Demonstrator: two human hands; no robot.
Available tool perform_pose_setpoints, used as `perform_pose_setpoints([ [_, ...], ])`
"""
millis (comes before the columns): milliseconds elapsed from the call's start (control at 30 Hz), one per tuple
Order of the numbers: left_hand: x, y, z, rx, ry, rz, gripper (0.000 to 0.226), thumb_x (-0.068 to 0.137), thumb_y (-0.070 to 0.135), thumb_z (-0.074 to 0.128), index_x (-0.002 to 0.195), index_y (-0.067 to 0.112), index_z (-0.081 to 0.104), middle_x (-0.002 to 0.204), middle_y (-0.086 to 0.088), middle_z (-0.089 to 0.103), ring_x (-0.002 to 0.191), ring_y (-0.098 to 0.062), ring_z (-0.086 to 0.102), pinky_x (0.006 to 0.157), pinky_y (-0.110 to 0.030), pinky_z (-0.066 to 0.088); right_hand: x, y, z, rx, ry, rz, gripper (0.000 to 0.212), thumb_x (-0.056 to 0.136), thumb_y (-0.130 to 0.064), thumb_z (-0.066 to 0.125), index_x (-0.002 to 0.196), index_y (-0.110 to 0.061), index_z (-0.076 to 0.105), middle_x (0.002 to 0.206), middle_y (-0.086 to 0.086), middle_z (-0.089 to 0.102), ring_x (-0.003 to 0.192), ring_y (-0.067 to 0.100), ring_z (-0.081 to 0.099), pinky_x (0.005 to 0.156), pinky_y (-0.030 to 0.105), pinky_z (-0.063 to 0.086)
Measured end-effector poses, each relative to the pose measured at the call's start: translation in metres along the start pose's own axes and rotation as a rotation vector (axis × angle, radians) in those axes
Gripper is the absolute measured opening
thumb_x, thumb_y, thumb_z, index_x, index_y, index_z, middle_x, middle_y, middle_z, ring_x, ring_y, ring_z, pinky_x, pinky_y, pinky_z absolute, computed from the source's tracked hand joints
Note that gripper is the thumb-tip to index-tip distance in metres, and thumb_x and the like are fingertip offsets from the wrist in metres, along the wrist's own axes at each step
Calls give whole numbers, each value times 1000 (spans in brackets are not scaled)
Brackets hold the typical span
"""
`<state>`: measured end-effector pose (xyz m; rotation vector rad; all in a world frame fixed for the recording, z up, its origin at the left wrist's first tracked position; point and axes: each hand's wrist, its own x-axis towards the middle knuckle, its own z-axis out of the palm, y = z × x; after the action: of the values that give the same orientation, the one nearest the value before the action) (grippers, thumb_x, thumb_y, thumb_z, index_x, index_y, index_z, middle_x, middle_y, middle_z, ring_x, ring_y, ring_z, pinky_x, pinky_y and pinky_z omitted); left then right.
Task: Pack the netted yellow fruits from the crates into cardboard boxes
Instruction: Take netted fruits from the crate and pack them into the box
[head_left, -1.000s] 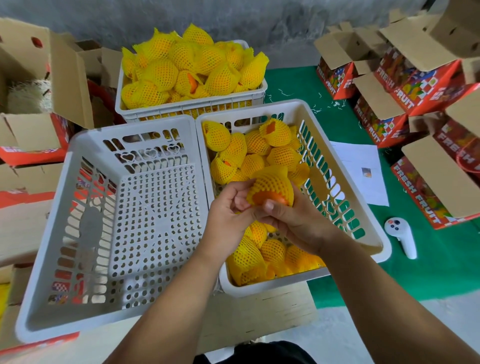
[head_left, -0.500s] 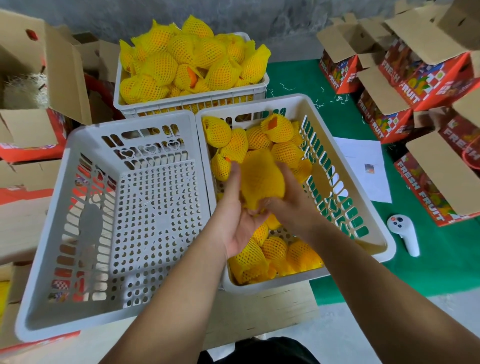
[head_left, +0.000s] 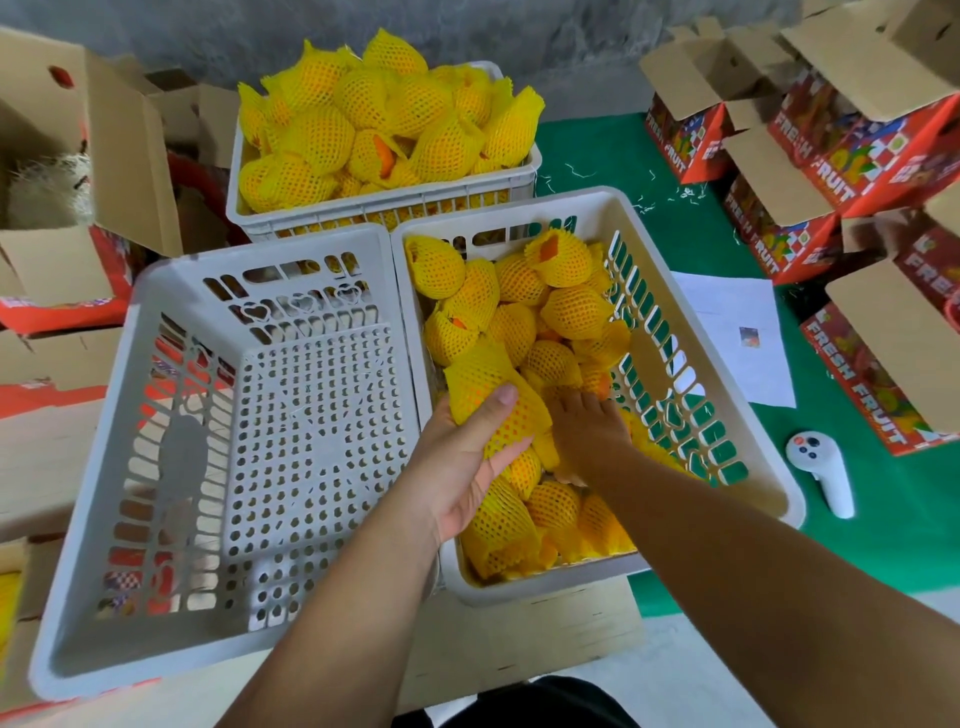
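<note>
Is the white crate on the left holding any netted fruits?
No, the left crate shows only its bare perforated floor; the netted fruits lie in the neighbouring crate.

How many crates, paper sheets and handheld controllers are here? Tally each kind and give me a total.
Crates: 3 (heaped far crate, part-filled right crate, empty left crate)
Paper sheet: 1
Handheld controller: 1
Total: 5
</note>
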<state>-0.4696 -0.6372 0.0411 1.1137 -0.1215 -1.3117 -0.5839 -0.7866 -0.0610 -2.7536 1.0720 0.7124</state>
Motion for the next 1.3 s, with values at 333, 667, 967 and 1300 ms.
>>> perform_pose_setpoints([
  [333, 1, -15, 13, -81, -15, -91, 103, 51, 71, 92, 140, 35, 55, 147, -4, 60, 129, -22, 60, 123, -49, 32, -66, 17, -69, 1655, 282, -22, 63, 76, -55, 78, 131, -45, 50, 121, -4, 68, 95, 15, 74, 73, 28, 61],
  [667, -12, -16, 4, -311, -429, 3, 120, 61, 61, 91, 158, 19, 36, 159, -20, 41, 148, -41, 38, 122, -66, 23, -104, 3, -85, 1533, -29, -290, 28, 88, -79, 48, 112, -71, 61, 117, -41, 63, 117, -11, 59, 90, 16, 46],
  [967, -13, -2, 6, -367, -480, 37, 100, 62, 58, 92, 147, 22, 53, 158, -20, 43, 146, -44, 39, 123, -64, 21, -35, 36, -30, 454, -94, 232, 93, 92, -42, 72, 162, -31, 12, 151, 16, 46, 130, 39, 55, 105, 52, 51],
  [1300, -36, 33, -43, -318, -359, 26, 113, 60, 58, 93, 155, 21, 43, 156, -19, 47, 143, -42, 45, 121, -59, 31, -25, 36, -1, 252, -116, 168, 118, 76, -45, 86, 162, -26, 9, 159, 13, 37, 140, 37, 45, 108, 49, 46],
])
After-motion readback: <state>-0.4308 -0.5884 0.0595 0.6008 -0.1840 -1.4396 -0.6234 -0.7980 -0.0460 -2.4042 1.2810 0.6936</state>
